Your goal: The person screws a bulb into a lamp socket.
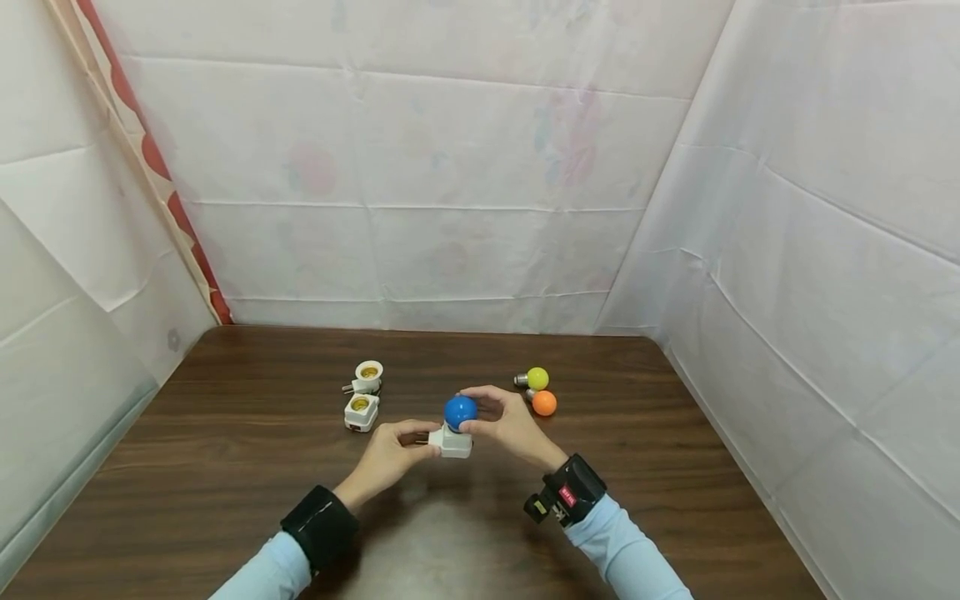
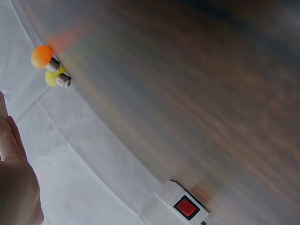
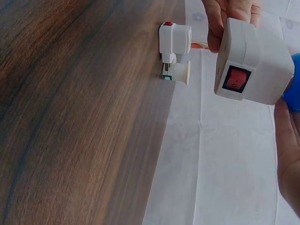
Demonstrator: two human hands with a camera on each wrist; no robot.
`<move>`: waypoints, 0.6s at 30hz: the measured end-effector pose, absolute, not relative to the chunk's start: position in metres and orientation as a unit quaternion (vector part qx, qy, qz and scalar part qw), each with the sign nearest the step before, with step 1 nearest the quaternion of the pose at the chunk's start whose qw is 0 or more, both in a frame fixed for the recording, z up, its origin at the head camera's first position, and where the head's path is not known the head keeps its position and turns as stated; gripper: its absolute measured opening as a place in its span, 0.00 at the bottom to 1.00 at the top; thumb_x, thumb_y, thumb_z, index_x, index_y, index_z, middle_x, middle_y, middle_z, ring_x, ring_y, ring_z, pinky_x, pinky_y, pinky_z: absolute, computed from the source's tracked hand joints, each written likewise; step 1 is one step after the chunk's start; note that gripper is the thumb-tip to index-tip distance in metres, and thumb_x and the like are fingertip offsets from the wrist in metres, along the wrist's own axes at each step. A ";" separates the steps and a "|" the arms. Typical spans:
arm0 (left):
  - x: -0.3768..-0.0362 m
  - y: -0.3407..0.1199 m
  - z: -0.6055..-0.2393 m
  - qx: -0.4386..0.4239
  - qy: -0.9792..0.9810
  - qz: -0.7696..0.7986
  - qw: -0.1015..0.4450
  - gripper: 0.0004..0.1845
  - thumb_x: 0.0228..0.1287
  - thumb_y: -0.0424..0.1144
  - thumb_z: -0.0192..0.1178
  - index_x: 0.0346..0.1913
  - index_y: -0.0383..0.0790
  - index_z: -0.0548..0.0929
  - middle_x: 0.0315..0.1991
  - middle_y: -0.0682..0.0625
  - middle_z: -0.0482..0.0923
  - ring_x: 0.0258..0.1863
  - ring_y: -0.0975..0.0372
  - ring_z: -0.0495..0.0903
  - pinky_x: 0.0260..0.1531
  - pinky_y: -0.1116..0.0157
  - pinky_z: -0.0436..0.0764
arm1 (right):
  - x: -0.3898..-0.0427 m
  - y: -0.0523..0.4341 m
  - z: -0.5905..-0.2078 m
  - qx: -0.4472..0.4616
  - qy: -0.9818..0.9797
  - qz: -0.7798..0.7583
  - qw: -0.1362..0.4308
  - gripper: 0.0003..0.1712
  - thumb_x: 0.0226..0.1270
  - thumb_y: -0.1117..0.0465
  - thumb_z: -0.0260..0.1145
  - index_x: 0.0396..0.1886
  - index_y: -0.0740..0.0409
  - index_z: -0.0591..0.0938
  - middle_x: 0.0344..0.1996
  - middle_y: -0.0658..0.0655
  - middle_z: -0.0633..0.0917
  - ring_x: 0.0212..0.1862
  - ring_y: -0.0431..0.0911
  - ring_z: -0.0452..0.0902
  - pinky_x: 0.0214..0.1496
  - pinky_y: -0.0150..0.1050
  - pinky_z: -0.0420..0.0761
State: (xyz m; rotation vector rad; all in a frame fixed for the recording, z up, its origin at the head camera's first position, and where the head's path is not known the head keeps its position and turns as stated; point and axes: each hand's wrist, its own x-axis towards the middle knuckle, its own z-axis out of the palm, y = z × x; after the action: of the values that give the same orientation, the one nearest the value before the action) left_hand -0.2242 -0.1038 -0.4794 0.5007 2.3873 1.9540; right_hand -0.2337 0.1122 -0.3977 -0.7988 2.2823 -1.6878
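Note:
A white plug-in lamp socket (image 1: 455, 444) is held above the table in my left hand (image 1: 386, 457), fingers and thumb pinching its plug end. On top of it sits a blue round bulb (image 1: 460, 411), its base at the socket's mouth; how far it is screwed in cannot be seen. My right hand (image 1: 513, 427) grips the blue bulb between thumb and fingers. The right wrist view shows a red rocker switch (image 3: 236, 78) on the socket's underside. Only part of a hand (image 2: 16, 183) shows at the left wrist view's edge.
Two more white sockets, a round one (image 1: 369, 372) and a square one (image 1: 362, 412), stand on the brown wooden table (image 1: 225, 467) to the left. To the right lie a yellow bulb (image 1: 537, 378) and an orange bulb (image 1: 544, 403). White sheeting (image 1: 450, 250) surrounds the table.

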 end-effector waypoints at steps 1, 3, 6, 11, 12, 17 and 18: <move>-0.224 -0.104 -0.479 0.161 0.763 0.626 0.009 0.19 0.51 0.35 0.67 0.47 0.32 0.81 0.46 0.36 0.80 0.40 0.56 0.82 0.36 0.68 0.82 | -0.233 0.112 -0.398 -0.264 0.770 -0.573 0.095 0.26 0.57 0.65 0.67 0.56 0.64 0.73 0.54 0.63 0.77 0.54 0.54 0.76 0.52 0.39 0.78; -0.224 -0.104 -0.479 0.162 0.763 0.625 0.010 0.19 0.51 0.35 0.68 0.47 0.32 0.81 0.46 0.36 0.80 0.40 0.55 0.82 0.36 0.68 0.82 | -0.233 0.111 -0.398 -0.259 0.770 -0.575 0.091 0.25 0.56 0.65 0.68 0.54 0.64 0.74 0.53 0.64 0.78 0.53 0.54 0.77 0.52 0.39 0.79; -0.225 -0.103 -0.479 0.160 0.763 0.626 0.010 0.19 0.50 0.35 0.68 0.47 0.32 0.81 0.45 0.36 0.80 0.40 0.55 0.82 0.36 0.68 0.82 | -0.234 0.111 -0.400 -0.263 0.766 -0.580 0.087 0.25 0.55 0.66 0.68 0.53 0.64 0.73 0.53 0.64 0.77 0.52 0.54 0.77 0.53 0.40 0.78; -0.226 -0.102 -0.478 0.159 0.764 0.625 0.009 0.19 0.50 0.36 0.68 0.47 0.33 0.82 0.45 0.36 0.80 0.41 0.54 0.82 0.35 0.68 0.82 | -0.236 0.113 -0.402 -0.266 0.761 -0.586 0.086 0.25 0.56 0.66 0.68 0.54 0.64 0.73 0.53 0.64 0.77 0.53 0.55 0.76 0.54 0.40 0.77; -0.226 -0.102 -0.478 0.159 0.765 0.624 0.008 0.19 0.50 0.36 0.68 0.47 0.33 0.82 0.45 0.36 0.80 0.41 0.54 0.82 0.35 0.68 0.82 | -0.238 0.114 -0.405 -0.269 0.758 -0.588 0.086 0.26 0.56 0.66 0.68 0.55 0.63 0.73 0.54 0.63 0.77 0.53 0.54 0.76 0.55 0.40 0.77; -0.226 -0.101 -0.477 0.158 0.767 0.622 0.015 0.19 0.51 0.34 0.67 0.47 0.32 0.81 0.46 0.36 0.80 0.41 0.56 0.82 0.36 0.68 0.82 | -0.250 0.120 -0.422 -0.306 0.746 -0.585 0.092 0.31 0.58 0.61 0.66 0.62 0.58 0.69 0.60 0.59 0.73 0.59 0.51 0.72 0.59 0.43 0.73; -0.225 -0.102 -0.476 0.158 0.766 0.623 0.018 0.19 0.51 0.34 0.67 0.47 0.31 0.81 0.46 0.36 0.80 0.41 0.55 0.82 0.36 0.68 0.82 | -0.252 0.121 -0.425 -0.317 0.744 -0.581 0.093 0.32 0.59 0.59 0.66 0.63 0.57 0.68 0.61 0.59 0.72 0.60 0.51 0.71 0.60 0.43 0.72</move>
State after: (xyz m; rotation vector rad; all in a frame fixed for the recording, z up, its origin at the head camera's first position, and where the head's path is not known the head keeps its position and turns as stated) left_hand -0.2251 -0.1015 -0.4757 0.4903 2.3785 1.9345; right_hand -0.2518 0.1213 -0.4249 -0.9420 2.2072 -1.7241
